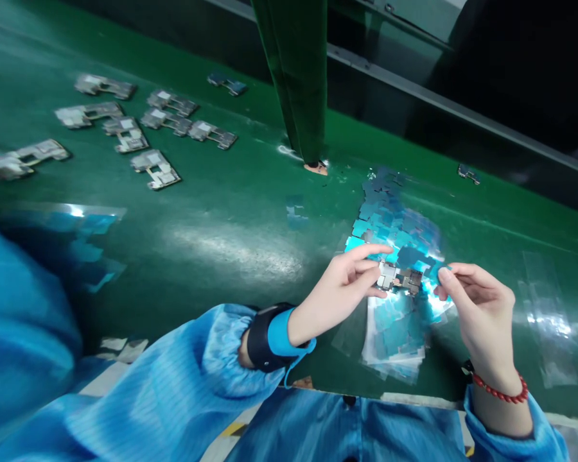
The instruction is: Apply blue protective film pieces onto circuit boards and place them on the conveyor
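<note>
Between thumb and fingers, my left hand (343, 285) grips the left end of a small circuit board (401, 280). To its right, my right hand (481, 301) pinches a dark blue film piece (417, 258), which extends just above the board. Both are held over a stack of clear sheets (395, 327) bearing shiny blue-green cut film pieces (390, 215). The tips of some left fingers are hidden behind the board.
Several circuit boards (157, 170) lie at the upper left, one small board (468, 173) at the right. A green post (301, 77) rises behind the stack. Clear strips (549, 321) lie at the right. A blue sleeve (19, 333) fills the left edge.
</note>
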Demonstrator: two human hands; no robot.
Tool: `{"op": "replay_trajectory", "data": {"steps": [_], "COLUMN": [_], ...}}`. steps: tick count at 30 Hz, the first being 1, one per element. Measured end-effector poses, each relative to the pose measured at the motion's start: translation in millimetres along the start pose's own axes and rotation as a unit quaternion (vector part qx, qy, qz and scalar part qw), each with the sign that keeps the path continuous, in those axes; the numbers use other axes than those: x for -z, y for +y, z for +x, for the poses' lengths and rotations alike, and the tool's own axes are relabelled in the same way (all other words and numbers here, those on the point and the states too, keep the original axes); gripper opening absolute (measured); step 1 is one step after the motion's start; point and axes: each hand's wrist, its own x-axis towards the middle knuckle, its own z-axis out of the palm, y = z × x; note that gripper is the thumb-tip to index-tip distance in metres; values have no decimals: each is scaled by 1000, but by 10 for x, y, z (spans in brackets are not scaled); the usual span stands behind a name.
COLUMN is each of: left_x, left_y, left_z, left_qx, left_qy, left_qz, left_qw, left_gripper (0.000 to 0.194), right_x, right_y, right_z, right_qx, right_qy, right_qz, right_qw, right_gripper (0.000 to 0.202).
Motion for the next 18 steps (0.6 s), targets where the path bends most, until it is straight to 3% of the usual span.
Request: {"op": "replay_trajectory", "data": {"steps": [7, 18], "left_x": [2, -12], "left_y": [45, 57], "left_z": [-36, -100], "left_qx": [-3, -6], "left_qy": [34, 2], "left_qz": [-31, 36], "left_qw": [999, 999], "left_gripper": [27, 46], "right_x": [-14, 35], "right_y": [7, 8], "right_z": [3, -15], "right_qx": [-38, -44], "right_qy": [-67, -67], "right_qz": [29, -5], "right_qw": [997, 997], "right_gripper": [9, 4]}}
